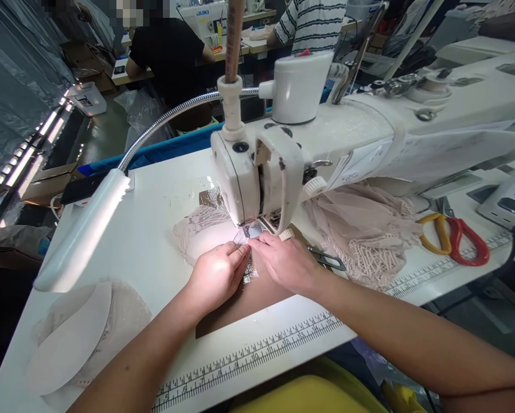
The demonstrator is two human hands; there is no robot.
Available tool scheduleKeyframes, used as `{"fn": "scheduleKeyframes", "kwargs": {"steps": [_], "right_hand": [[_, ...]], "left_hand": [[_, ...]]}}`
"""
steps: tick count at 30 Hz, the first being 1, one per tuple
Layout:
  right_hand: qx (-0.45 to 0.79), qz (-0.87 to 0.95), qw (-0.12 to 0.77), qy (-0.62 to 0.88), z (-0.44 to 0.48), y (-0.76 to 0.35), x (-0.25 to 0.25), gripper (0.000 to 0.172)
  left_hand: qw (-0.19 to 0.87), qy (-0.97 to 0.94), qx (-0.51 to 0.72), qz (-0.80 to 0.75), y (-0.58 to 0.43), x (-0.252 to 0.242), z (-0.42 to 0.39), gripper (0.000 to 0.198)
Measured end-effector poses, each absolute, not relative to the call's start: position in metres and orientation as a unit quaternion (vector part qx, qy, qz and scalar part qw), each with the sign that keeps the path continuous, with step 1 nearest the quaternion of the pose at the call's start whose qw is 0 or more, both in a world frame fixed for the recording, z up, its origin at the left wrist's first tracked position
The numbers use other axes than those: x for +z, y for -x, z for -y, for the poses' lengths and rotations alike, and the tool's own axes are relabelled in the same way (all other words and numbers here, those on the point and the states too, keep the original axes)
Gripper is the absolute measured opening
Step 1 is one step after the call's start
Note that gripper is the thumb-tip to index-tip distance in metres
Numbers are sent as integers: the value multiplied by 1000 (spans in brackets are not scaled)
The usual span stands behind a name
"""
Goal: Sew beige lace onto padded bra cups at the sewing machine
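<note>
Both my hands rest on a small piece of pale lace fabric (201, 226) under the head of a white sewing machine (257, 172). My left hand (217, 275) lies knuckles up with its fingers curled, pressing the lace just left of the needle. My right hand (283, 259) lies beside it, fingertips pinched on the lace edge at the presser foot (249, 231). The fingertips of the two hands nearly touch. The needle itself is hidden by the machine head.
A gooseneck lamp (83, 229) reaches over the white table (154, 189). Pale bra cups (81, 332) lie at front left, a heap of beige lace (361, 229) and red-and-yellow scissors (455, 238) at right. Small snips (326, 259) lie by my right hand. Other people work at the back.
</note>
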State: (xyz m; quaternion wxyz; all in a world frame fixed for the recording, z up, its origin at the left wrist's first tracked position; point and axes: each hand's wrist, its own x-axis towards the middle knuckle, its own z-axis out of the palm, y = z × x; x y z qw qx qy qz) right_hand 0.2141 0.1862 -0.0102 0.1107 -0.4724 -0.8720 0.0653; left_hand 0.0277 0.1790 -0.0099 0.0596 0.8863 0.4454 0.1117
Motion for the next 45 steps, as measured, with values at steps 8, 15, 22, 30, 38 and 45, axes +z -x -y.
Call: {"fn": "scheduleKeyframes", "kwargs": {"steps": [8, 15, 22, 30, 38, 45], "right_hand": [[47, 878, 152, 452, -184, -221, -15, 29], [55, 871, 180, 453, -183, -223, -16, 29], [102, 879, 234, 403, -180, -225, -16, 28], [117, 897, 203, 374, -178, -226, -20, 25], [118, 916, 127, 362, -175, -222, -16, 25], [106, 917, 139, 359, -175, -224, -16, 24]], "left_hand": [[194, -890, 116, -396, -12, 7, -172, 33], [241, -884, 124, -381, 5, 32, -171, 31], [197, -895, 94, -390, 4, 23, -171, 26], [121, -918, 98, -366, -5, 4, -167, 31], [138, -918, 136, -346, -2, 16, -174, 28], [88, -931, 149, -322, -8, 2, -196, 28]]}}
